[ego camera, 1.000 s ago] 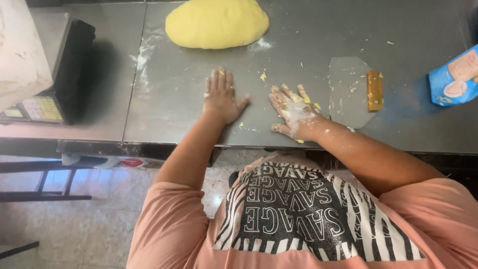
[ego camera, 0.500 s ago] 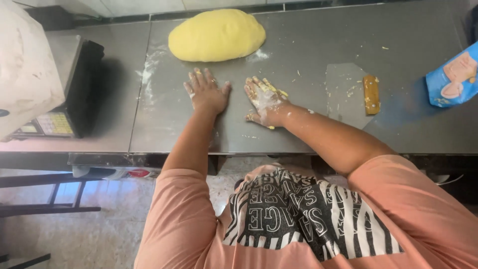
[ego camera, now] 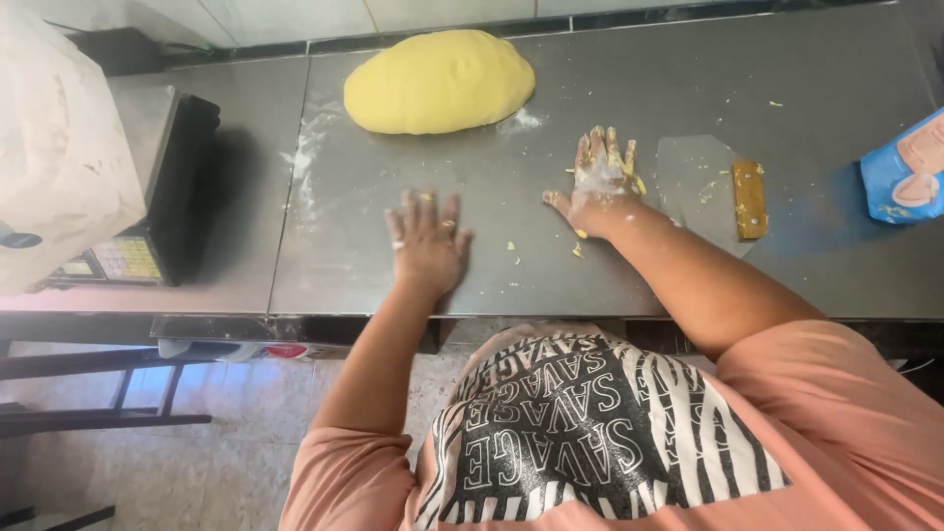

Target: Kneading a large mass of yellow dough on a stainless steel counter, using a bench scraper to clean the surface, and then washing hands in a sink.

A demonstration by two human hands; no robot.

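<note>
Both hands flat on the steel tabletop (ego camera: pixel 806 88), palms down, fingers spread, holding nothing. Left hand (ego camera: pixel 428 241) sits near the front edge, clean apart from a ring, bare steel all around it. Right hand (ego camera: pixel 600 182) lies further in, caked with flour and dough bits, wrist angled toward the front edge. Dough (ego camera: pixel 440 81), a smooth yellow oval, rests by the back edge, well apart from both hands, closer to the right one; a flour smear trails off its left side along the seam (ego camera: pixel 290 197) between the two tabletop panels. Open steel between dough and hands, only crumbs (ego camera: pixel 511 246) scattered there. Scraper (ego camera: pixel 723 192), flat metal blade with a wooden handle, lies just right of the right hand, not touching it. Blue bag (ego camera: pixel 905 172) sits at the far right, cut off by the frame. Scale (ego camera: pixel 147 197) stands on the left panel, well left of the left hand, a white sack (ego camera: pixel 54 147) in front of it. Front edge runs straight under the forearms; floor (ego camera: pixel 177 472) and a dark frame (ego camera: pixel 88 403) below.
</note>
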